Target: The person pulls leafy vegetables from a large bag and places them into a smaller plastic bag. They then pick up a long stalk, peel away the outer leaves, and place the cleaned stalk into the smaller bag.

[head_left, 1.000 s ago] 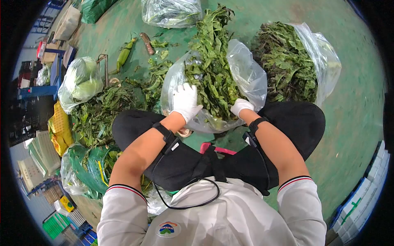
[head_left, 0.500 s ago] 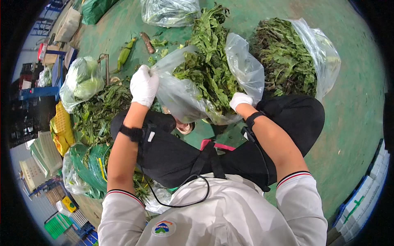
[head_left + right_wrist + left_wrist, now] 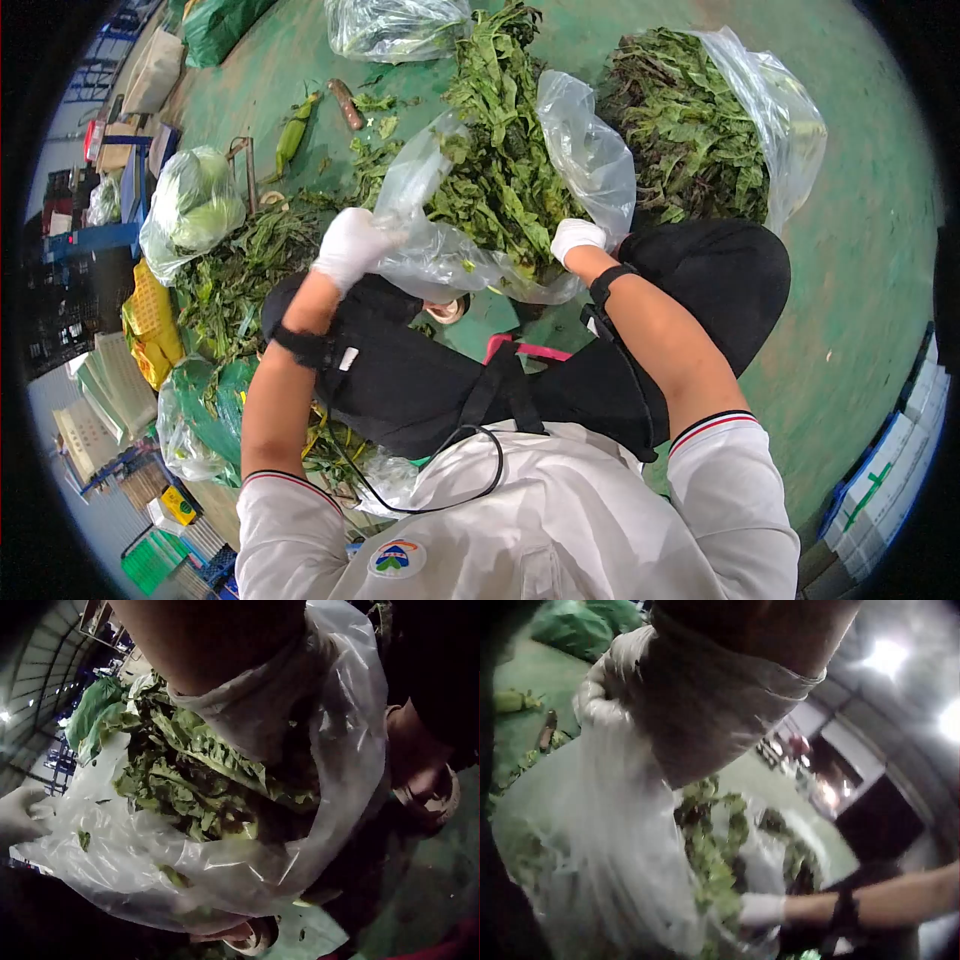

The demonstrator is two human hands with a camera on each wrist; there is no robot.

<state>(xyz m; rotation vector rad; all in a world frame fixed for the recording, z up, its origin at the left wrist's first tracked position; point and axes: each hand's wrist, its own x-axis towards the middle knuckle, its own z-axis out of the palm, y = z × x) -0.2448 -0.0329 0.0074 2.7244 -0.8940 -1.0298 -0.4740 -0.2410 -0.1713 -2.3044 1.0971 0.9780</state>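
A long heap of leafy greens [image 3: 500, 150] lies in a wide-mouthed clear plastic bag [image 3: 430, 255] between the knees. The gloved left hand [image 3: 352, 245] pinches the bag's left edge and holds it stretched outward; in the left wrist view the plastic hangs from the curled fingers of that hand [image 3: 622, 690]. At the lower right of the heap, the gloved right hand [image 3: 580, 238] rests by the bag's near rim. Its fingers are hidden among leaves and plastic in the right wrist view, where the greens [image 3: 187, 772] show beside the wrist.
Another bag of darker greens [image 3: 690, 140] lies at the right. Left are loose leaves [image 3: 235, 270], a bag of round pale vegetables [image 3: 195, 205] and a yellow bag [image 3: 150, 320]. A corn cob [image 3: 292, 135] and a brown object [image 3: 346, 104] lie farther forward.
The left hand has moved from the greens out to the left, taken the bag's edge and pulled it outward, then come down slightly. The right hand stays near the same place.
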